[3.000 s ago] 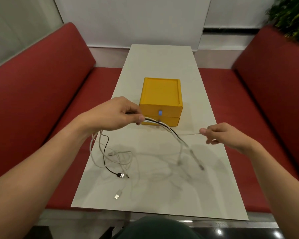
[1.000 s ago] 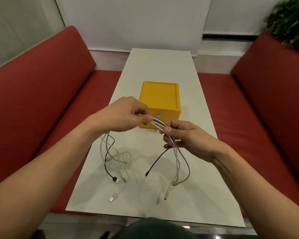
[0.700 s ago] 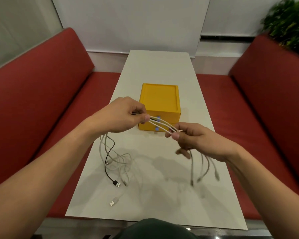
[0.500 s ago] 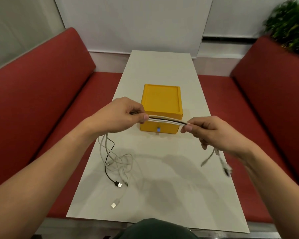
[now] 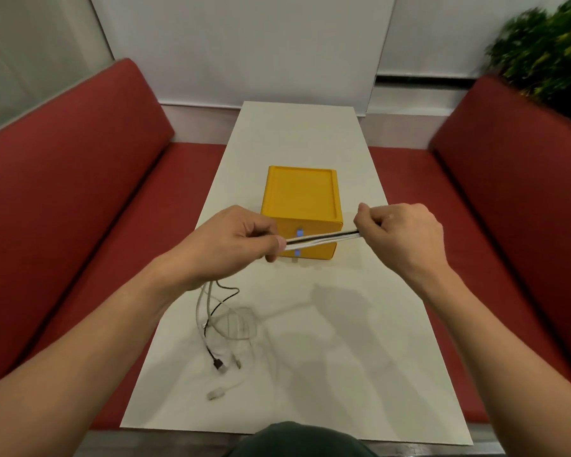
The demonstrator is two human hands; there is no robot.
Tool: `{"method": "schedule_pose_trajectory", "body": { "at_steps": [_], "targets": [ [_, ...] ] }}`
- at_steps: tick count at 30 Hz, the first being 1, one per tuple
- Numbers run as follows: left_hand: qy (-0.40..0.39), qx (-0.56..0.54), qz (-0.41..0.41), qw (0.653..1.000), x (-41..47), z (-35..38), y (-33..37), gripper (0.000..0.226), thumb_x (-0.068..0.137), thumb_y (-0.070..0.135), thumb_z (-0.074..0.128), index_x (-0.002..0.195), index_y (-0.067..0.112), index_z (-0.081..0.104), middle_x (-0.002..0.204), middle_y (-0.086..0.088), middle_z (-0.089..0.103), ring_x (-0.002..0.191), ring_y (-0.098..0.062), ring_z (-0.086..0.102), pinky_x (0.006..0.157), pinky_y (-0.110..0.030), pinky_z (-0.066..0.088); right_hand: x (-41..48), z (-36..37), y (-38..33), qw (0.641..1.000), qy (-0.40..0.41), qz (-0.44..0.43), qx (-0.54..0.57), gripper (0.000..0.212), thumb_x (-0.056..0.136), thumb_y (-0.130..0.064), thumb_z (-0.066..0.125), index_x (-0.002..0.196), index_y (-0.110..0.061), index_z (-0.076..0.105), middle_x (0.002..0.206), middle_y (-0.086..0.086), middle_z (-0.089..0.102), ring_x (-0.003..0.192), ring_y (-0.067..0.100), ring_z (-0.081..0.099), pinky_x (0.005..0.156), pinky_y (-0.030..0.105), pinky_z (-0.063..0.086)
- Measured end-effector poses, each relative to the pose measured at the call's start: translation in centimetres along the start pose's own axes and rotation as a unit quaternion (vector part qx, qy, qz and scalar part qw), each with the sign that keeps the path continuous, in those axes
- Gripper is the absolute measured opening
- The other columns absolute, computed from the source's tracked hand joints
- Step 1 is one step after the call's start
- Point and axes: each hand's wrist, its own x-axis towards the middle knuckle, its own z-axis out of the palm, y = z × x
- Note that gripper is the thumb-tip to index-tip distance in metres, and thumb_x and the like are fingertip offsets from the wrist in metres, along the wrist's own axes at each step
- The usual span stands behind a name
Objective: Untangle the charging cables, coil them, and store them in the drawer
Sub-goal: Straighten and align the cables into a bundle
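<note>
A bundle of white and black charging cables (image 5: 320,239) runs taut between my two hands, just in front of the yellow drawer box (image 5: 300,199). My left hand (image 5: 231,245) pinches the bundle at its left end. My right hand (image 5: 399,232) is closed in a fist around the other end, and the cable tips there are hidden inside it. From under my left hand the loose cable lengths (image 5: 225,321) hang down and lie tangled on the white table (image 5: 343,357), ending in a black USB plug (image 5: 220,365) and a white plug (image 5: 215,394). The box's drawers are closed.
Red benches (image 5: 63,209) flank the narrow table on both sides. A green plant (image 5: 548,57) stands at the upper right behind the right bench. A white wall closes off the table's far end.
My right hand has slid right along the bundle and risen, pulling the cables straight and level. The ends that dangled below it are now inside the fist. My left hand has stayed in place.
</note>
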Motion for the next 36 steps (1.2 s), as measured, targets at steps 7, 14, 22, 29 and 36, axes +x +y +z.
{"method": "schedule_pose_trajectory", "body": {
  "at_steps": [7,14,22,29,36],
  "targets": [
    [0.012,0.042,-0.016,0.999,-1.1,1.5,0.1,0.042,0.101,0.026,0.063,0.071,-0.003,0.054,0.048,0.011,0.035,0.042,-0.005,0.033,0.046,-0.017,0.027,-0.4,1.5,-0.3,0.997,0.056,-0.022,-0.049,0.05,0.098,-0.038,0.051,0.058,-0.008,0.058,0.042,0.002,0.032,0.046,0.031,0.043,0.048,0.024,0.021],
    [0.081,-0.044,0.027,0.995,-2.4,3.2,2.9,0.037,0.097,0.023,0.068,0.064,0.008,0.058,0.047,0.013,0.04,0.045,-0.004,0.036,0.048,-0.016,0.025,-0.5,2.9,-1.6,0.998,0.053,0.017,-0.011,0.052,0.1,-0.037,0.05,0.057,-0.008,0.056,0.044,0.004,0.042,0.053,0.032,0.047,0.049,0.03,0.032],
    [0.123,0.11,-0.081,0.983,-0.5,1.7,-2.7,0.045,0.097,0.032,0.066,0.056,0.021,0.052,0.047,0.012,0.048,0.05,-0.009,0.045,0.05,-0.03,0.029,-3.3,-0.8,-4.0,0.978,0.169,-0.112,-0.05,0.051,0.095,-0.032,0.052,0.053,-0.013,0.031,0.048,-0.003,0.02,0.04,0.022,0.025,0.051,0.019,0.01],
    [0.064,0.04,0.033,0.997,-1.4,0.5,0.0,0.043,0.098,0.023,0.069,0.059,0.017,0.052,0.049,0.011,0.036,0.048,-0.007,0.034,0.049,-0.022,0.026,-0.8,1.2,-1.5,0.99,0.132,0.002,-0.045,0.05,0.093,-0.036,0.054,0.055,-0.003,0.059,0.042,-0.001,0.026,0.04,0.031,0.035,0.052,0.02,0.01],
    [0.027,0.073,-0.013,0.997,0.4,-0.6,-2.9,0.047,0.101,0.038,0.061,0.062,0.014,0.053,0.047,0.011,0.038,0.046,-0.007,0.034,0.051,-0.027,0.028,-0.2,2.6,-1.9,0.995,0.1,-0.001,0.016,0.048,0.094,-0.035,0.053,0.053,-0.01,0.052,0.04,0.001,0.025,0.043,0.027,0.034,0.045,0.027,0.024]
  ]
}}
